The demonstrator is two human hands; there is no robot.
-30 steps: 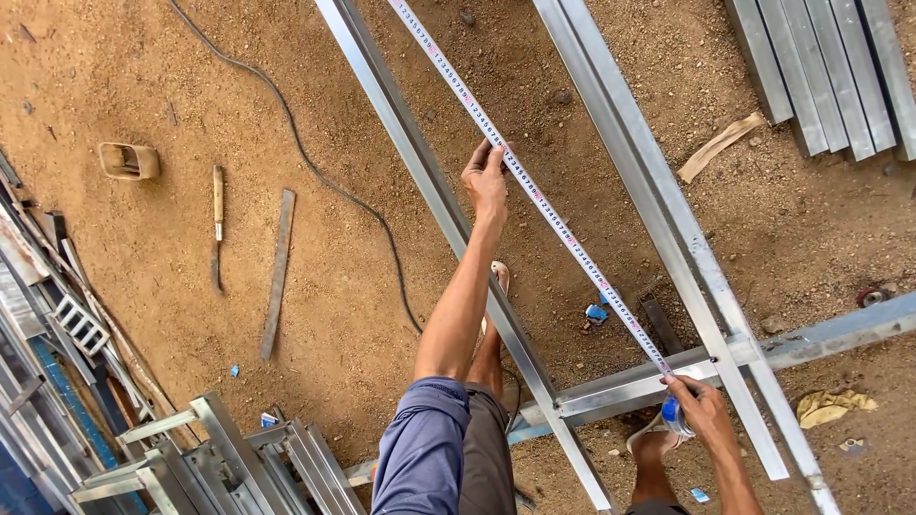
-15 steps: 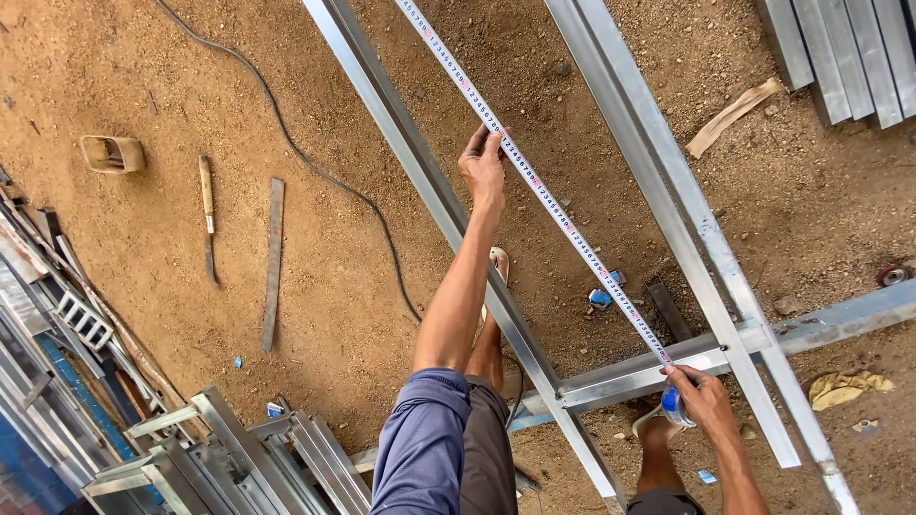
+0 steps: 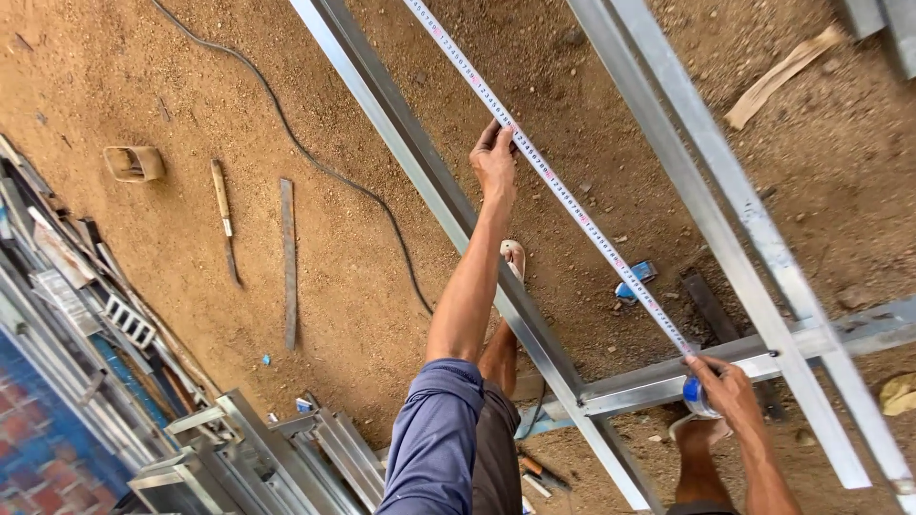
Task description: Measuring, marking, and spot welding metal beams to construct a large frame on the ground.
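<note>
A white measuring tape (image 3: 563, 195) is seen stretched on a slant over a frame of grey metal channels laid on sandy ground (image 3: 143, 76). The tape blade is pinched against the fingers of the left hand (image 3: 494, 160), which is reached out at full arm's length between two long channels. The tape's blue case (image 3: 695, 391) is gripped in the closed right hand (image 3: 727, 383), just above the spot where a cross channel (image 3: 744, 362) is joined to the frame.

Three channels of the frame can be counted: the left long channel (image 3: 420, 181), passing just beside the left forearm; the right long channel (image 3: 706, 181); and the one cross channel linking them low in the view. The tape is run between the two long ones, crossing the gap from upper left to lower right.

One black cable (image 3: 315, 162) is trailed across the dirt at left. Beside it are laid one knife-like tool with a pale handle (image 3: 225, 215), one flat metal strip (image 3: 288, 257) and one small open box-shaped piece (image 3: 134, 164). A stack of further metal sections (image 3: 277, 448) is piled at lower left. One scrap of wood (image 3: 782, 76) is left at upper right, and one small blue object (image 3: 634, 281) lies under the tape.
</note>
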